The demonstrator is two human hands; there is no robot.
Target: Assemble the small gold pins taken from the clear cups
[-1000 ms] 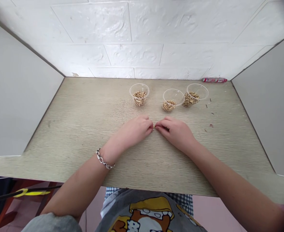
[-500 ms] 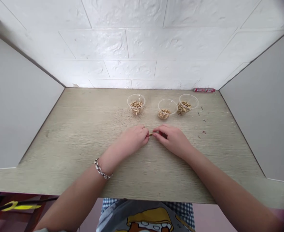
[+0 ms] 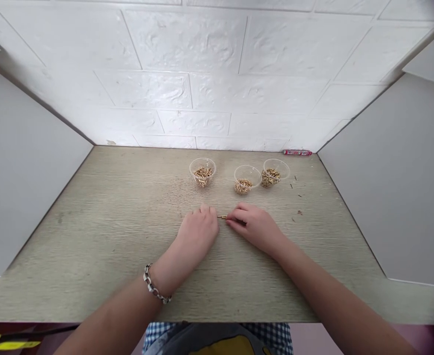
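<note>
fig.: right hand (image 3: 253, 228) with fingers (image 3: 235, 215) closed on a small brass pin (image 3: 221, 217); curled left hand (image 3: 197, 232) lay just beside it at 9 o'clock; three plastic cups (image 3: 242, 178) stood at 12 o'clock; side panels (image 3: 28, 172) stood well apart.

Head-worn view, looking down at hands (image 3: 198, 231)

The wooden bench (image 3: 102, 231) carries three clear cups (image 3: 202, 172) with many small brass pieces (image 3: 203, 176) inside them. Two cups stand close together on the right. A red tube (image 3: 295, 153) lies by the back wall, and small dark bits (image 3: 298, 213) are scattered on the right side.
</note>
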